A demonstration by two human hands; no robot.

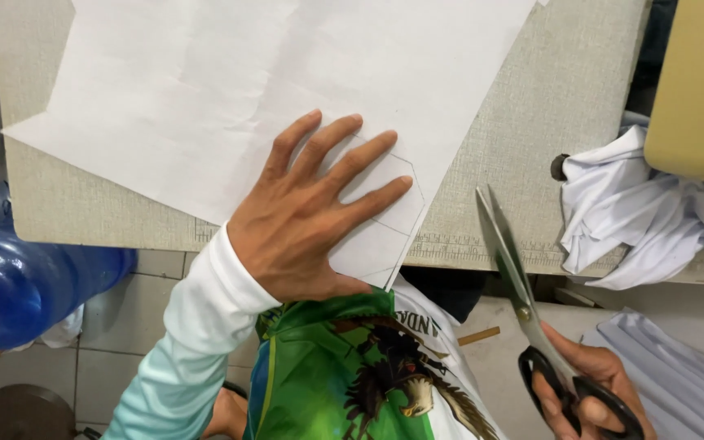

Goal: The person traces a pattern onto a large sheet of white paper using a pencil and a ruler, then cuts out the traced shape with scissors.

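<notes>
A long white sleeve (197, 326) fading to pale teal is worn, with a green-and-white eagle-print shirt (368, 367).

Sewing workshop, cutting table (547, 122), paper pattern (230, 90), scissors (523, 285), white fabric (629, 212)

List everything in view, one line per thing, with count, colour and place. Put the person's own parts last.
paper: one, white with pencilled outlines, across the table, its near corner past the table edge
table: one, beige-grey, upper part of the view
scissors: one pair, silver blades, black handles, lower right, blades slightly apart and pointing at the table
white cloth: one bundle, right table edge
folded fabric: one, pale, lower right
blue bottle: one, left, below the table
tiled floor: pale, lower left
left hand: flat on the paper, fingers spread
right hand: in the scissors' handles
</notes>
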